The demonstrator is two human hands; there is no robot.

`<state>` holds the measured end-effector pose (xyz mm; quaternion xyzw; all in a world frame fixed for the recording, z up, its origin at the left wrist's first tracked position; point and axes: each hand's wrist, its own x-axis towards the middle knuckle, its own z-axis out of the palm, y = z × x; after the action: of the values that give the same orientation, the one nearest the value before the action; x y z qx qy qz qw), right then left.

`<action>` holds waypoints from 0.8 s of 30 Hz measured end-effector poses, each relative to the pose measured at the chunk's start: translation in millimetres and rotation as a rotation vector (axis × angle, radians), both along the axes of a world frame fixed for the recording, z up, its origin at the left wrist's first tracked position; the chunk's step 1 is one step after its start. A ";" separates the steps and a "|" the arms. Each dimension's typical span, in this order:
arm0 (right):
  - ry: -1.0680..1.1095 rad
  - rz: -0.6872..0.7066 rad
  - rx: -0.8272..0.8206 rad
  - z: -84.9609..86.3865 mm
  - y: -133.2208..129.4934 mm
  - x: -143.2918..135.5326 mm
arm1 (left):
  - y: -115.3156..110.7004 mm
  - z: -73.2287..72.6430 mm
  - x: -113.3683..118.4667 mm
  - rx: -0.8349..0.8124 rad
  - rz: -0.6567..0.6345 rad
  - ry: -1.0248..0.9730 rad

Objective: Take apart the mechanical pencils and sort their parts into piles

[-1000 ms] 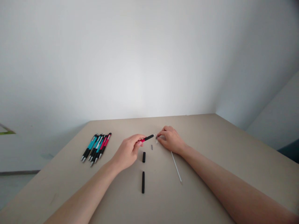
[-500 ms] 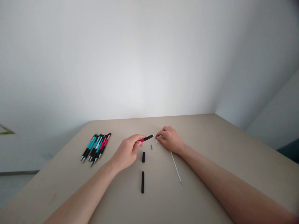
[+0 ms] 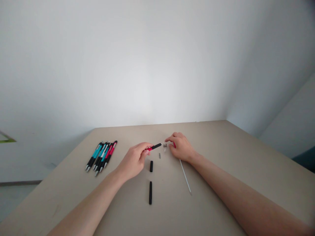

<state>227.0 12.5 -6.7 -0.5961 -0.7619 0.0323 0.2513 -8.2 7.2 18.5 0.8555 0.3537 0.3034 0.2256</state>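
Observation:
My left hand (image 3: 134, 159) is closed around a red and black pen barrel (image 3: 155, 146), whose black end points right and has a light tip. My right hand (image 3: 180, 146) rests low over the table with thumb and index finger apart. Small metallic pen parts (image 3: 164, 145) lie between its fingertips and the barrel, apparently on the table. Something red (image 3: 174, 144) shows under the right palm, mostly hidden. A white ink refill (image 3: 185, 177) extends from beneath the right wrist toward me. Below the barrel lies a small grey spring-like piece (image 3: 159, 155).
A short black sleeve (image 3: 151, 166) and a longer black tube (image 3: 150, 192) lie in the middle of the beige table (image 3: 221, 157). Several blue, red and white pens (image 3: 100, 157) are grouped at the left. A white wall (image 3: 152, 65) rises behind the table.
My right thumb and index finger have spread apart, uncovering the small metallic parts and the red thing under the palm. My left hand and the barrel have hardly moved.

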 end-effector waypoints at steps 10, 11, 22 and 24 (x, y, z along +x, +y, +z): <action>-0.049 0.002 -0.050 3.1 -2.4 -3.5 | -0.8 1.3 0.6 0.003 -0.004 -0.002; -0.052 0.004 -0.054 3.2 -2.3 -3.5 | -0.9 1.4 0.7 0.003 -0.006 -0.003; 0.022 -0.014 0.022 6.1 -3.0 -2.2 | -0.7 1.1 0.6 -0.004 -0.001 0.017; 0.056 -0.023 0.089 8.6 -4.1 -1.8 | -0.9 0.9 0.2 -0.010 -0.001 0.015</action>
<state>225.2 8.4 1.9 -0.5920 -0.7483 0.0119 0.2990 -8.0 6.3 19.4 0.8567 0.3564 0.2952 0.2277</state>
